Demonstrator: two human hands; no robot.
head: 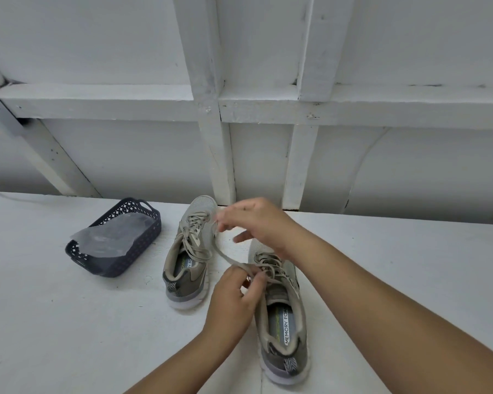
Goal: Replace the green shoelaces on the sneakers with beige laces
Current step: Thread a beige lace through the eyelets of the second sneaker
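Far sneaker (189,254): beige-laced, apparently finished; near sneaker (279,311) beside it on the table (54,322): beige lace (225,255) threaded, ends pinched by left hand (234,297) and right hand (256,223), tying seemingly outstanding; no green laces were visible.

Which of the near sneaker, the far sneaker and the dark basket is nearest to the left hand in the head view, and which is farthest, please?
From the left hand:
1. Near sneaker, directly at its fingers, on the right.
2. Far sneaker, just up and left of it.
3. Dark basket, farthest, off to the left on the white table.
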